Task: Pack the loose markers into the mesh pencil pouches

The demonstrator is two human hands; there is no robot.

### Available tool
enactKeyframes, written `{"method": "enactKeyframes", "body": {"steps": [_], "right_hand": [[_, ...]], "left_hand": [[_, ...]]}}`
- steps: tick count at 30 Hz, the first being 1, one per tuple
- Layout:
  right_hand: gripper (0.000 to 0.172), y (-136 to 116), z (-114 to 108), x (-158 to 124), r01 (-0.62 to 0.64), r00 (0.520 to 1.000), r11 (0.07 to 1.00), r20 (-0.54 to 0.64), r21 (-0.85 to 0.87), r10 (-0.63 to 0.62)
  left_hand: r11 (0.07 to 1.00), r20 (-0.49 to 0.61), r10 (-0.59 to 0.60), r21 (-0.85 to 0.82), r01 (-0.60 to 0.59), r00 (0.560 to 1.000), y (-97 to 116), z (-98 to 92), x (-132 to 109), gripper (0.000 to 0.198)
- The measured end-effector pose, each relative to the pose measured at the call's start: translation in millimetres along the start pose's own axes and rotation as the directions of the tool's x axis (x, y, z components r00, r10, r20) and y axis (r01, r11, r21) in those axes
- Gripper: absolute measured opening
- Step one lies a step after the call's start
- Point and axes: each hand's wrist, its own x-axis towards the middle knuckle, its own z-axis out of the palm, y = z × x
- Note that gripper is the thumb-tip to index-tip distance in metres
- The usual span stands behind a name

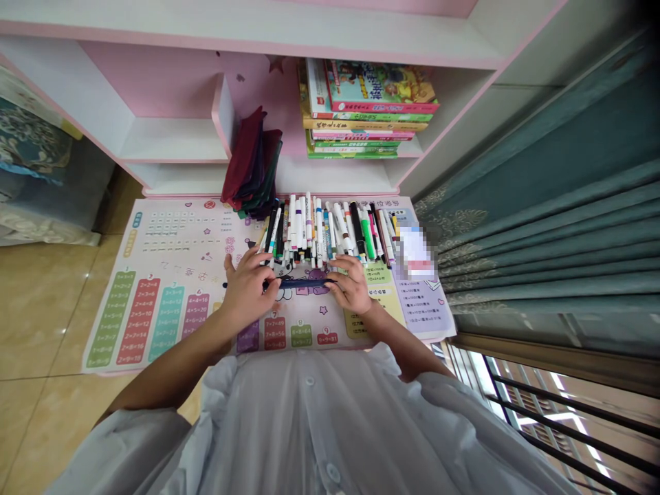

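A long, thin dark blue strip (304,282), which looks like folded cloth, lies level across the desk in front of me. My left hand (248,287) pinches it toward its left side, and a dark end sticks out beyond that hand. At its right end, my right hand (351,284) has thumb and fingers closed on it. Just beyond both hands lies a wide row of marker pens (317,230), mostly white-bodied with some black and green ones. Behind the pens, dark red and green folded pouches (251,165) lean in a stack.
The desk mat (180,275) is printed with multiplication tables. A shelf unit (180,141) rises behind it, with a pile of books (366,124) on the right. A blurred-out white item (416,252) lies right of the pens, near a blue-grey curtain (526,220).
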Motion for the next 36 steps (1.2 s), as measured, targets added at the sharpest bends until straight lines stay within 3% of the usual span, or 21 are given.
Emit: {"method": "enactKeyframes", "body": {"steps": [7, 14, 19, 27, 36], "right_hand": [[0.011, 0, 0, 2, 0.030, 0.998, 0.999, -0.048, 0.033, -0.028], [0.016, 1, 0, -1, -0.009, 1.000, 1.000, 0.012, -0.022, 0.009], [0.013, 0, 0, 2, 0.020, 0.999, 0.999, -0.043, 0.033, -0.019], [0.012, 3, 2, -3, -0.029, 0.999, 0.997, 0.016, 0.065, 0.028], [0.011, -1, 1, 1, 0.019, 0.999, 0.998, -0.052, 0.066, -0.016]], "left_hand": [[1.000, -0.001, -0.011, 0.006, 0.011, 1.000, -4, -4.5, -1, 0.023], [1.000, -0.002, -0.012, -0.004, 0.012, 1.000, -6, -3.8, -3, 0.024], [0.999, -0.005, -0.035, -0.014, 0.035, 0.999, -10, -4.2, -5, 0.023], [0.997, -0.006, -0.070, -0.015, 0.069, 0.998, -13, -6.5, -7, 0.023], [0.997, -0.051, -0.076, -0.023, 0.075, 0.996, -23, -9.2, -9, 0.022]]}}
